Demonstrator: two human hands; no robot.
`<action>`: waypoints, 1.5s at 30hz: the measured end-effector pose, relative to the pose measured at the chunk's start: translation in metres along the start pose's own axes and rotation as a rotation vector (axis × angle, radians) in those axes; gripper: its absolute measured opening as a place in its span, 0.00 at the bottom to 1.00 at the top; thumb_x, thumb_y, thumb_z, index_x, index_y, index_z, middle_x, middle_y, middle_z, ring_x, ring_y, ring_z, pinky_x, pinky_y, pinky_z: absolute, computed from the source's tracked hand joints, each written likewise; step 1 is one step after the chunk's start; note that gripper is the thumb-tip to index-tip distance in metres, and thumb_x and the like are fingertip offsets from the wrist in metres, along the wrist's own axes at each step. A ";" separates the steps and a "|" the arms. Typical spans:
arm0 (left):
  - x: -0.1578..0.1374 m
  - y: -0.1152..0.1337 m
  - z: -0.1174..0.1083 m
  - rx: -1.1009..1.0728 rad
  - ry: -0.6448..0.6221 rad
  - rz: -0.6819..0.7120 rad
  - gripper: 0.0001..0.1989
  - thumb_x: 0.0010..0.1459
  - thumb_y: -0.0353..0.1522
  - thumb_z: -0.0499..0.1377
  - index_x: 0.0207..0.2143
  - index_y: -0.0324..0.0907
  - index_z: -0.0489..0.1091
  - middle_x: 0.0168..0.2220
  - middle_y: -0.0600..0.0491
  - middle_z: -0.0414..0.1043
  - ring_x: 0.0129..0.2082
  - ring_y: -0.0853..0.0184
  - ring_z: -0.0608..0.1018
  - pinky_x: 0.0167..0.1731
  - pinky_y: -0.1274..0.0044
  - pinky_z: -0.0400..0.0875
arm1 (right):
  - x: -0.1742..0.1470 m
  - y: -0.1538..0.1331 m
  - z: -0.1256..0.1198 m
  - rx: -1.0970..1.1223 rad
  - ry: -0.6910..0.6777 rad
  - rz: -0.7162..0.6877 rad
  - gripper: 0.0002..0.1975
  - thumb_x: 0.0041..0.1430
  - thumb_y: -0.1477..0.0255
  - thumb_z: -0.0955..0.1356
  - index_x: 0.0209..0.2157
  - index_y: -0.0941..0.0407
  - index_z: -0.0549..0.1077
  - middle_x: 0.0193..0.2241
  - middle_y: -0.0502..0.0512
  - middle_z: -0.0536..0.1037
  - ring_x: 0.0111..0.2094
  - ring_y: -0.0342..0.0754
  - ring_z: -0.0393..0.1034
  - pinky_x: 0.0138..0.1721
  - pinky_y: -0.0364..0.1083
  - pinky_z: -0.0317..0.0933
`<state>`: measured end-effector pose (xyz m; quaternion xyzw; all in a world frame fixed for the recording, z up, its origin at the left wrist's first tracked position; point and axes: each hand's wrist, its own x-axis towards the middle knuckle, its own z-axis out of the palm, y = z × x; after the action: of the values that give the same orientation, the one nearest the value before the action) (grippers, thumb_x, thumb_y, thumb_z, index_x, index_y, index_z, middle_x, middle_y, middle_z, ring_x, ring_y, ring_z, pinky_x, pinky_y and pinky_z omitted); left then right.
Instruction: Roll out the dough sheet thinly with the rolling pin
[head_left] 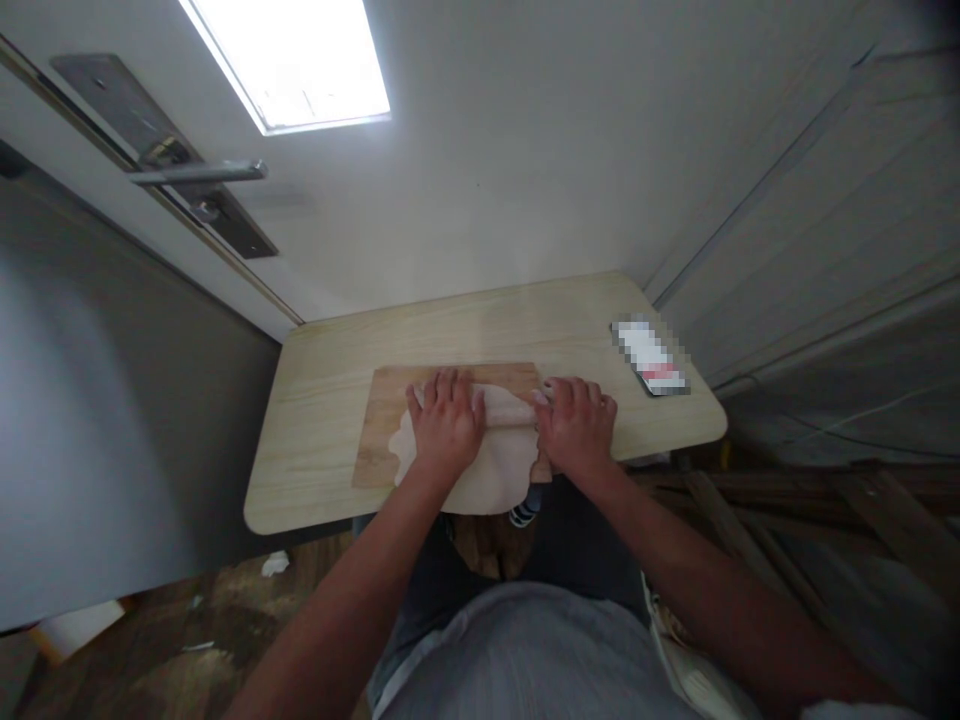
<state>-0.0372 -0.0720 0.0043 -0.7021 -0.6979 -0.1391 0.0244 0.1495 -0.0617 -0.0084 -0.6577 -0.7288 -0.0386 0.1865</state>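
Observation:
A sheet of pale, rolled-out dough [491,472] lies on a wooden board [375,435] and hangs over its front edge. Across the dough's far part runs a light rolling pin [510,414]. My left hand [450,422] is closed over the pin's left part, which it hides, with its fingers bent over the far side. At the other end, my right hand [579,425] is wrapped round the pin, just past the board's right edge. The dough's left edge is wavy.
The board rests on a small light wood-grain table [315,400] against a white door. A phone-like object [649,355], blurred out, lies on the table's right side. The door's metal handle [202,172] is at upper left. White scraps [275,564] litter the floor.

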 end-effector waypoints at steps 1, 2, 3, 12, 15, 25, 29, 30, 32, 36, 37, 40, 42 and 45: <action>0.003 -0.001 0.000 -0.006 -0.012 0.009 0.23 0.70 0.41 0.43 0.62 0.46 0.63 0.64 0.44 0.64 0.65 0.52 0.62 0.64 0.49 0.46 | 0.000 -0.001 0.001 0.003 0.017 -0.005 0.17 0.69 0.60 0.60 0.49 0.56 0.71 0.48 0.63 0.74 0.50 0.58 0.61 0.49 0.55 0.48; 0.006 -0.002 -0.001 -0.013 -0.023 0.013 0.23 0.70 0.41 0.43 0.62 0.46 0.63 0.64 0.45 0.64 0.65 0.51 0.62 0.64 0.49 0.47 | 0.000 -0.002 0.002 0.004 0.033 -0.009 0.17 0.69 0.61 0.60 0.48 0.56 0.72 0.48 0.64 0.74 0.51 0.59 0.60 0.51 0.56 0.47; 0.010 -0.003 -0.001 -0.020 -0.030 0.014 0.23 0.70 0.41 0.43 0.62 0.47 0.63 0.64 0.45 0.63 0.65 0.51 0.62 0.64 0.49 0.47 | 0.001 -0.002 0.002 0.004 0.045 -0.012 0.17 0.69 0.61 0.60 0.48 0.56 0.72 0.49 0.64 0.74 0.52 0.59 0.60 0.52 0.57 0.46; 0.033 -0.004 0.002 -0.040 -0.059 0.029 0.21 0.69 0.40 0.44 0.60 0.49 0.65 0.63 0.48 0.65 0.63 0.52 0.63 0.63 0.52 0.50 | 0.018 -0.007 0.013 -0.016 -0.007 -0.054 0.19 0.70 0.62 0.57 0.51 0.55 0.72 0.51 0.63 0.74 0.52 0.58 0.60 0.53 0.56 0.46; 0.039 -0.006 0.004 -0.048 -0.066 0.036 0.21 0.69 0.39 0.44 0.59 0.50 0.66 0.63 0.48 0.65 0.63 0.52 0.63 0.63 0.52 0.51 | 0.026 -0.007 0.016 -0.015 -0.011 -0.057 0.20 0.71 0.62 0.56 0.53 0.55 0.72 0.52 0.62 0.74 0.52 0.58 0.60 0.53 0.56 0.47; 0.055 -0.010 0.010 -0.046 -0.064 0.046 0.20 0.68 0.39 0.45 0.57 0.49 0.67 0.61 0.47 0.66 0.61 0.52 0.65 0.61 0.53 0.54 | 0.045 -0.006 0.023 0.002 0.003 -0.059 0.19 0.69 0.65 0.57 0.53 0.55 0.72 0.52 0.63 0.74 0.52 0.58 0.61 0.51 0.55 0.48; 0.061 -0.010 0.010 -0.060 -0.065 0.037 0.20 0.68 0.38 0.45 0.56 0.48 0.68 0.59 0.46 0.68 0.59 0.53 0.67 0.60 0.54 0.55 | 0.052 -0.006 0.023 0.006 -0.007 -0.066 0.19 0.67 0.66 0.59 0.53 0.55 0.72 0.52 0.63 0.74 0.52 0.58 0.61 0.50 0.55 0.48; 0.063 -0.010 0.010 -0.058 -0.068 0.033 0.20 0.68 0.38 0.44 0.56 0.48 0.69 0.59 0.46 0.68 0.58 0.53 0.67 0.59 0.54 0.56 | 0.054 -0.006 0.023 0.008 -0.012 -0.066 0.18 0.67 0.66 0.59 0.53 0.55 0.72 0.52 0.63 0.74 0.51 0.58 0.61 0.50 0.54 0.48; 0.067 -0.010 0.011 -0.045 -0.076 0.033 0.20 0.68 0.38 0.44 0.55 0.47 0.69 0.58 0.45 0.69 0.57 0.53 0.68 0.58 0.55 0.57 | 0.057 -0.007 0.023 0.007 -0.019 -0.064 0.18 0.67 0.66 0.59 0.53 0.55 0.72 0.52 0.64 0.74 0.51 0.59 0.61 0.49 0.54 0.48; 0.075 -0.012 0.013 -0.022 -0.086 0.051 0.19 0.68 0.37 0.44 0.52 0.46 0.71 0.55 0.44 0.71 0.55 0.53 0.69 0.55 0.57 0.60 | 0.065 -0.008 0.024 0.000 -0.022 -0.058 0.18 0.67 0.65 0.59 0.52 0.55 0.72 0.49 0.63 0.75 0.50 0.58 0.62 0.48 0.53 0.49; 0.078 -0.013 0.013 -0.024 -0.085 0.055 0.19 0.68 0.37 0.44 0.51 0.45 0.71 0.54 0.44 0.71 0.54 0.53 0.70 0.55 0.58 0.60 | 0.067 -0.008 0.025 0.000 -0.022 -0.055 0.18 0.67 0.65 0.59 0.52 0.55 0.72 0.49 0.63 0.75 0.49 0.58 0.62 0.47 0.53 0.49; 0.086 -0.015 0.015 -0.031 -0.082 0.074 0.20 0.69 0.37 0.43 0.49 0.43 0.72 0.52 0.42 0.71 0.53 0.53 0.70 0.53 0.58 0.61 | 0.073 -0.009 0.026 -0.007 -0.026 -0.048 0.18 0.67 0.65 0.59 0.51 0.56 0.72 0.47 0.63 0.75 0.48 0.58 0.62 0.46 0.53 0.49; 0.092 -0.015 0.016 -0.024 -0.081 0.081 0.20 0.69 0.37 0.42 0.48 0.42 0.72 0.51 0.41 0.71 0.52 0.53 0.71 0.52 0.59 0.61 | 0.078 -0.010 0.028 -0.016 -0.035 -0.043 0.18 0.67 0.66 0.59 0.52 0.55 0.72 0.47 0.63 0.75 0.48 0.58 0.62 0.45 0.52 0.50; 0.102 -0.016 0.016 -0.006 -0.077 0.085 0.21 0.69 0.36 0.41 0.47 0.41 0.72 0.49 0.41 0.72 0.52 0.53 0.71 0.51 0.61 0.62 | 0.086 -0.011 0.032 -0.023 -0.041 -0.023 0.18 0.67 0.66 0.59 0.52 0.54 0.72 0.46 0.63 0.75 0.47 0.58 0.62 0.44 0.52 0.50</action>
<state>-0.0513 0.0312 0.0097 -0.7362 -0.6673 -0.1129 0.0014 0.1265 0.0281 -0.0084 -0.6519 -0.7395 -0.0359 0.1636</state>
